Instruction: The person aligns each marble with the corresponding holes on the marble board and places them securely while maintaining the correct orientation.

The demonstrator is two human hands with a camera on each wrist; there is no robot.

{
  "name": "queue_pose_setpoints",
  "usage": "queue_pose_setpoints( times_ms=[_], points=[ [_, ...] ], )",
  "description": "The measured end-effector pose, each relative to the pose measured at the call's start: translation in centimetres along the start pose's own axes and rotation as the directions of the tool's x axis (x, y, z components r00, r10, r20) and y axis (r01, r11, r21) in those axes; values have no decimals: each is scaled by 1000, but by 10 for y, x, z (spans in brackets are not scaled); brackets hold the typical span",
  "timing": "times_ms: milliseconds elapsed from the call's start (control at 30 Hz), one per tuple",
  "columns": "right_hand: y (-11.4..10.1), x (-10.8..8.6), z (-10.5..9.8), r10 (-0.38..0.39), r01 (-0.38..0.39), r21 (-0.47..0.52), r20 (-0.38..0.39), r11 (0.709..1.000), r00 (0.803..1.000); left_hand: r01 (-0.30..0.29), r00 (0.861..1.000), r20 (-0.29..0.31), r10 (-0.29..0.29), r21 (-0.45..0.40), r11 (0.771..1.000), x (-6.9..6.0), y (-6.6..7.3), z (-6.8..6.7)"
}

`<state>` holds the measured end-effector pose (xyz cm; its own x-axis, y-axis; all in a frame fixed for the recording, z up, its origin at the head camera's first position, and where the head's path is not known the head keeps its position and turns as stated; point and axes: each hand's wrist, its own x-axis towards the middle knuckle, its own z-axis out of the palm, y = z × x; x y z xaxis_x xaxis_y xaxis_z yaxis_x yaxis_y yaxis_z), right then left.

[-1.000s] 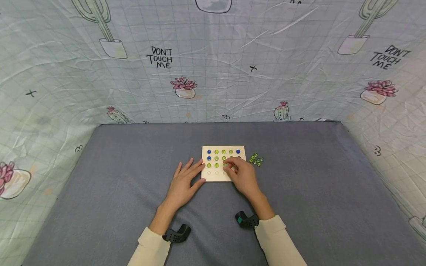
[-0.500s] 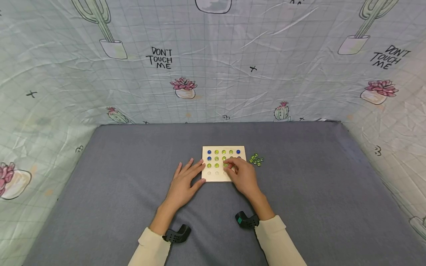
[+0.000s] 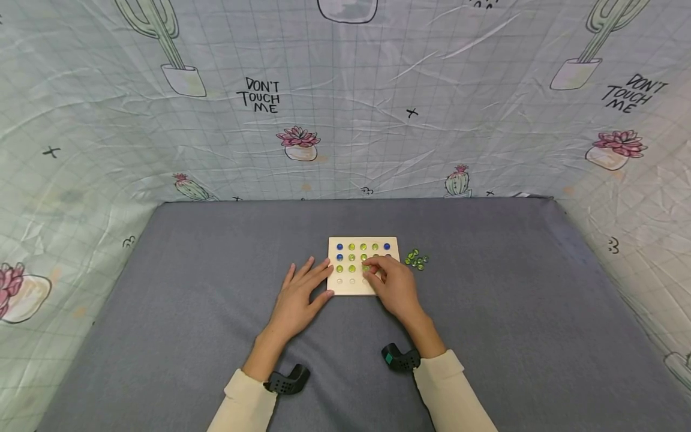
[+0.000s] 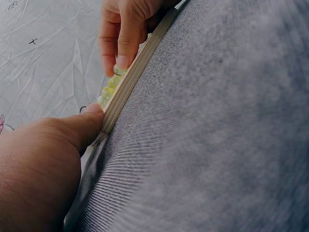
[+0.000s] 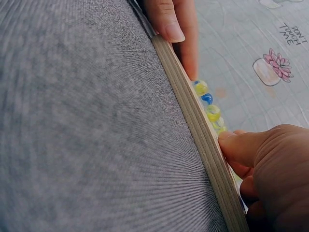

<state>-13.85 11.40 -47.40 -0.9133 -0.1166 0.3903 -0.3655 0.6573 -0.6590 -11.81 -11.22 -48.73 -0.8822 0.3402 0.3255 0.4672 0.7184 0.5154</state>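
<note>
A pale wooden board (image 3: 345, 289) lies on the grey cloth, with rows of round hollows. Green marbles (image 3: 351, 257) and a few blue marbles (image 3: 339, 257) sit in its upper rows; bare hollows (image 3: 352, 281) show in the front row. My left hand (image 3: 296, 303) rests at the board's left edge, fingers spread and touching it. Over the third row, my right hand (image 3: 397, 287) pinches a green marble (image 4: 119, 70) between thumb and index finger, at or just above a hollow. That hand covers the board's right front part.
Just right of the board, several loose green marbles (image 3: 415, 260) lie in a small cluster on the grey cloth (image 3: 227, 312). A printed fabric curtain (image 3: 356, 150) hangs along the back and sides. Both wrists carry black camera mounts (image 3: 288, 379).
</note>
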Motion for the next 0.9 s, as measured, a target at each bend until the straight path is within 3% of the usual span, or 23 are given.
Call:
queue_pose_setpoints(
  times_ms=[367,900],
  points=[
    [1,0,1,9,-9,6,2,1000,1000,5,1000,6,-5,6,1000,1,0,0],
    [3,-2,0,1,-1,21,-6,1000,1000,-1,999,-35,1,1,1000,3,2,5]
  ],
)
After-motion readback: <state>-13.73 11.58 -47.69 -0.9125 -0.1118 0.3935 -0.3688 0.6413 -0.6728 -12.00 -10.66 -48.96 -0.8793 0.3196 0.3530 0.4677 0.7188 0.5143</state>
